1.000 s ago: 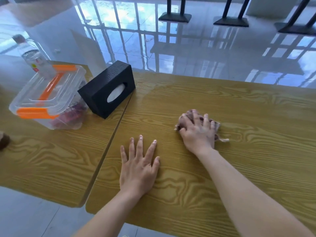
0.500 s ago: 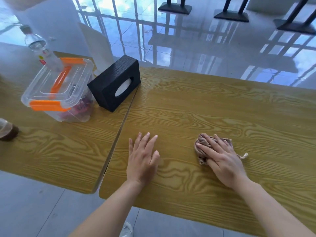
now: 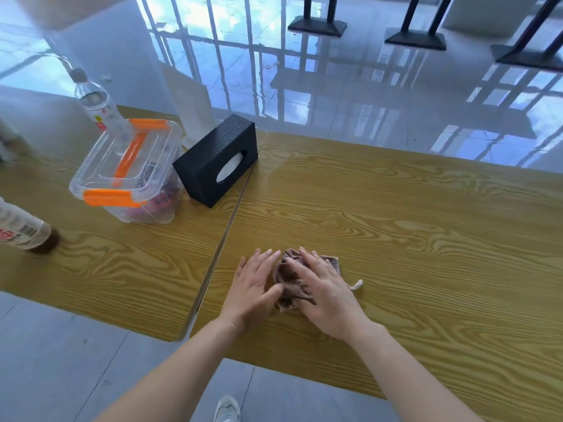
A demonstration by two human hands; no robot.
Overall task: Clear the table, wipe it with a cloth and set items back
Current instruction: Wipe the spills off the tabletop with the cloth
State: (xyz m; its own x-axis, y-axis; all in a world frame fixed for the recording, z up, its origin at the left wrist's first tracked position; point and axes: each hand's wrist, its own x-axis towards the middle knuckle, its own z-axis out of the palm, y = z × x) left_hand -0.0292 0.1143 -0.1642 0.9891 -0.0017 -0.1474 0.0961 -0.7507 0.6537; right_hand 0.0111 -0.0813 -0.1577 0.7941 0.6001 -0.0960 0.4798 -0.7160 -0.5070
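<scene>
Cloth (image 3: 285,271), crumpled and brownish, lies on the yellow wood-grain tabletop (image 3: 426,239) pressed under the flat, straight-fingered right hand (image 3: 326,290), its left edge touching the thumb of the empty, flat left hand (image 3: 251,287) just beside it.

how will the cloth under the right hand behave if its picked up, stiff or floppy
Probably floppy: the cloth lies crumpled in soft, uneven folds under the right hand, so it would likely droop when lifted. It looks thin, so probably light. Pushed flat, it should slide fairly easily, since the table looks smooth and glossy.
</scene>
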